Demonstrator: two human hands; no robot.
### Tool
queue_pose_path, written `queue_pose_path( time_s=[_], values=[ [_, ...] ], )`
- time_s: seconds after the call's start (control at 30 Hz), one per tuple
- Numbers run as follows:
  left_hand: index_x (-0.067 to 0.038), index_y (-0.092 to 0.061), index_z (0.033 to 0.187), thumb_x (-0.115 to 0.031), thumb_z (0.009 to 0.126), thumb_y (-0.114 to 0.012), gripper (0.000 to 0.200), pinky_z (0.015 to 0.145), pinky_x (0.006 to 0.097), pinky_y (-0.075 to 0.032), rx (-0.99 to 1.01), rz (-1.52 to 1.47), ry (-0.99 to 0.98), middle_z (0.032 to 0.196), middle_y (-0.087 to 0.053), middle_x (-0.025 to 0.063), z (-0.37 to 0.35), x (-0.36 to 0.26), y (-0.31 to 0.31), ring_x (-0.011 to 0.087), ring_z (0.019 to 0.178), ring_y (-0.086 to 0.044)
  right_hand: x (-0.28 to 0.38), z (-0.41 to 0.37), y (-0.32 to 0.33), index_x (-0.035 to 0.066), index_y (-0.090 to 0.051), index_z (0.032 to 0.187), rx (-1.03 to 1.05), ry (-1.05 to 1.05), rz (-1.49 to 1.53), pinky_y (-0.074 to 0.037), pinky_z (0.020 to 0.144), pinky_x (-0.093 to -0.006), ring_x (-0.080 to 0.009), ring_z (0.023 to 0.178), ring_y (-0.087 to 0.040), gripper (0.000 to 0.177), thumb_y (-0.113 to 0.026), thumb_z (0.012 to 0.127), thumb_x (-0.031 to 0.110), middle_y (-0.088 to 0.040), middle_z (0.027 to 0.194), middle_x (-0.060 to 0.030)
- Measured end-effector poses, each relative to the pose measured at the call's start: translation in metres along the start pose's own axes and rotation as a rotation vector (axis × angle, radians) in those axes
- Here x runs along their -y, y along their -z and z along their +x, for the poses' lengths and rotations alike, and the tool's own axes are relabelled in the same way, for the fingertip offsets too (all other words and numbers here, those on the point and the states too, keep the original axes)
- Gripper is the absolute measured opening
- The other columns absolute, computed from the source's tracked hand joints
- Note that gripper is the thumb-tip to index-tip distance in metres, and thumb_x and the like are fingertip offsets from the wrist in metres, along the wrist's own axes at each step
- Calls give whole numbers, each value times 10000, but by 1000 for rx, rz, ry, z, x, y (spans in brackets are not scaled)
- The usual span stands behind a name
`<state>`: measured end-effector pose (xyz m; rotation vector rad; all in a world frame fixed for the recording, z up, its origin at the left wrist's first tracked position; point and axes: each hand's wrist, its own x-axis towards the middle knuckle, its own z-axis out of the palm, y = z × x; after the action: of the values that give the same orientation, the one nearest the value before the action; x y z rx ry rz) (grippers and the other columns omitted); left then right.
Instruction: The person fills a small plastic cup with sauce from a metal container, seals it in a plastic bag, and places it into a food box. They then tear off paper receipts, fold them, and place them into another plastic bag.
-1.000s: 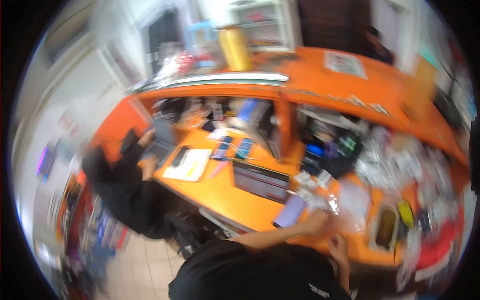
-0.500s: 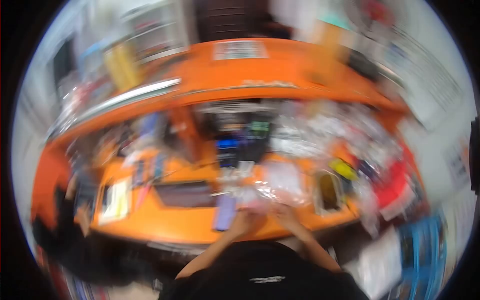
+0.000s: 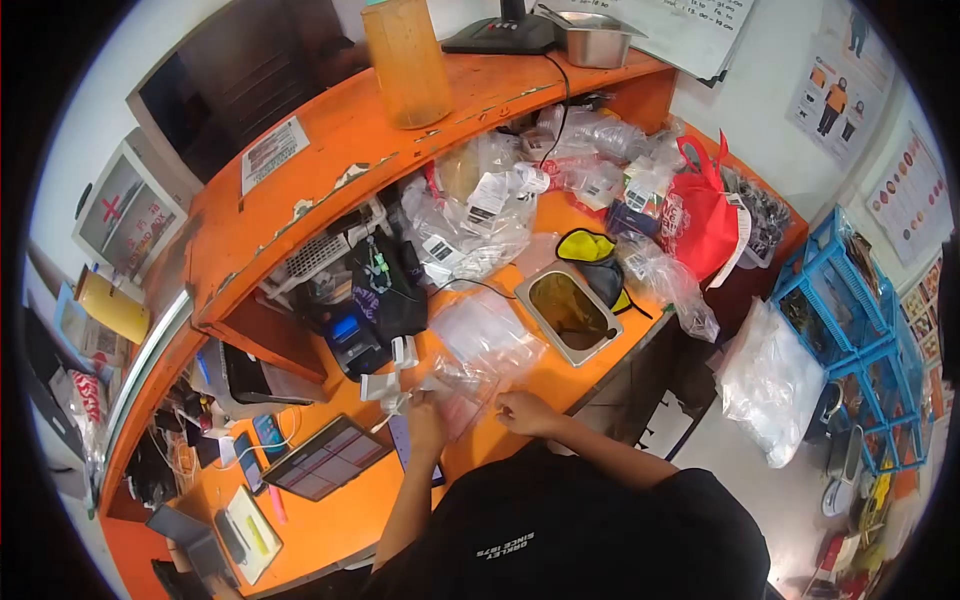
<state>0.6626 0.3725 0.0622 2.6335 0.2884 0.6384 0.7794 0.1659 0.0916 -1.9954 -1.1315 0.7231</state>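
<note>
My left hand (image 3: 427, 422) is closed at the near end of a clear plastic bag (image 3: 465, 385) on the orange desk (image 3: 400, 500); what its fingers hold is too small to make out. Just right of the bag, my right hand (image 3: 528, 412) has its fingers curled together, and anything between them is hidden. Small white boxes (image 3: 381, 388) stand beside my left hand. Flat clear bags (image 3: 485, 328) lie beyond both hands. A purple phone-like item (image 3: 402, 445) is partly under my left forearm.
A metal tray with brown liquid (image 3: 570, 312) lies right of the bags. A tablet (image 3: 328, 458) leans at the left. A red bag (image 3: 697, 215) and blue baskets (image 3: 850, 330) are at the right. A co-worker's hand (image 3: 185, 560) is at lower left.
The view has turned to the right and become sharp. My hands were close together at the bag; now they are a little farther apart.
</note>
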Motion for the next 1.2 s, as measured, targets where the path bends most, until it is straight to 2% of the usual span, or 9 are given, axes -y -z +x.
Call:
queue_pose_path(
  time_s=[0.1, 0.2, 0.3, 0.37, 0.47, 0.53, 0.6, 0.73, 1.2],
  values=[
    [-43, -642, 800, -272, 792, -661, 230, 643, 431, -484, 137, 287, 81, 717, -635, 151, -12, 7, 3, 301, 676, -624, -6, 15, -2, 14, -617, 962, -199, 94, -86, -480, 768, -407, -353, 875, -598, 185, -603, 809, 118, -627, 919, -184],
    [-29, -652, 850, -186, 799, -634, 166, 783, 449, -484, 180, 60, 308, 869, -640, 189, -11, -2, 7, 314, 853, -623, -9, 45, -7, 7, -642, 1075, -375, 408, -302, -343, 993, -469, -370, 1105, -517, 263, -498, 874, 98, -615, 1091, -205],
    [9, -630, 978, -132, 806, -590, 226, 820, 442, -486, 69, 265, 360, 991, -635, 202, -28, 37, 3, 352, 922, -612, 20, 63, -21, -6, -643, 1008, -332, 342, -441, -378, 892, -494, -375, 948, -502, 229, -550, 830, 104, -560, 999, -224],
    [10, -619, 1002, -164, 799, -607, 267, 837, 445, -477, 32, -8, 275, 1032, -619, 233, -24, 26, -22, 349, 958, -603, 13, 59, -30, 2, -647, 976, -298, 329, -402, -379, 890, -490, -369, 957, -503, 209, -553, 834, 123, -568, 991, -214],
    [-48, -631, 824, -368, 746, -716, 340, 556, 453, -489, 101, -55, 249, 649, -633, 145, -34, 19, -13, 343, 586, -620, -10, 59, -36, 32, -674, 844, -240, 224, -569, -397, 889, -481, -369, 954, -535, 159, -584, 818, 160, -604, 955, -194],
    [-23, -625, 845, -264, 740, -745, 289, 633, 463, -499, 284, -89, 407, 798, -654, 199, -22, 0, 10, 359, 727, -638, -56, 72, -49, 42, -663, 836, -385, 371, -604, -412, 862, -474, -347, 954, -542, 138, -594, 785, 149, -605, 935, -184],
    [14, -633, 939, -96, 728, -671, 241, 864, 469, -466, -96, -141, 130, 1044, -618, 240, -23, 0, 14, 406, 1042, -562, -39, 79, -30, 50, -612, 885, -277, 365, -550, -427, 833, -443, -343, 926, -540, 143, -614, 751, 101, -583, 879, -151],
    [9, -640, 962, 18, 714, -563, 260, 879, 451, -459, -87, -51, 341, 1003, -612, 216, -2, -15, 17, 408, 971, -563, -18, 64, -19, 38, -579, 893, -329, 315, -321, -458, 774, -419, -342, 871, -557, 146, -616, 752, 30, -581, 844, -149],
    [-23, -691, 786, -84, 713, -638, 109, 920, 369, -425, 25, 482, 236, 1073, -579, 151, 87, 53, -11, 304, 1029, -521, -18, -27, 5, -4, -582, 973, -380, 83, 101, -502, 667, -346, -271, 731, -633, 157, -605, 827, 50, -625, 827, -166]
  ],
)
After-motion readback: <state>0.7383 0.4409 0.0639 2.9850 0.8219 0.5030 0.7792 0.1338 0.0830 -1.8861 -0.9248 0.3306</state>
